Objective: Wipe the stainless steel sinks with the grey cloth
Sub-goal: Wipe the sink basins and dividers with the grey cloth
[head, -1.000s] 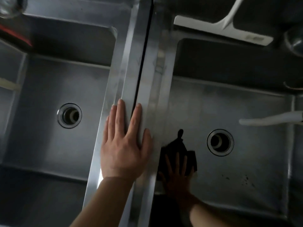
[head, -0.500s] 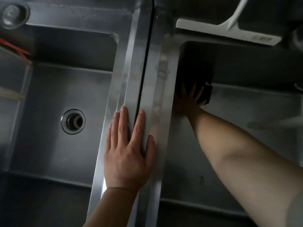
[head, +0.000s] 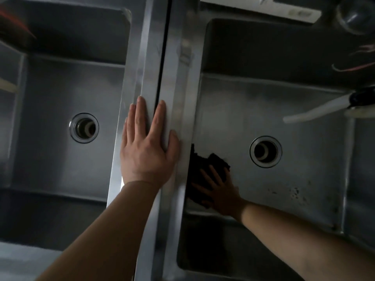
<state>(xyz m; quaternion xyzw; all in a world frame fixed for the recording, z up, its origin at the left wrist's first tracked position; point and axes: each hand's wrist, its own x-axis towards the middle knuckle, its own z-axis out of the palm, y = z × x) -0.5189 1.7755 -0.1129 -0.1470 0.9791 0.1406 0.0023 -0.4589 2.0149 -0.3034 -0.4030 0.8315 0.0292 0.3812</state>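
Dim steel fills your view: two sinks, the left sink point(head: 60, 122) and right sink point(head: 294, 110), one drain each. Your left hand point(head: 147, 148) lies flat, fingers spread, on the divider point(head: 172, 57). Your right hand point(head: 221, 192) presses the grey cloth point(head: 205, 169), nearly black in shadow, onto the right sink's floor beside its left wall. A white squeegee point(head: 284, 9) is cut off above.

A kitchen wash-up area: two deep stainless steel sinks point(head: 60, 98) side by side, white squeegee point(head: 284, 12) on the back ledge.
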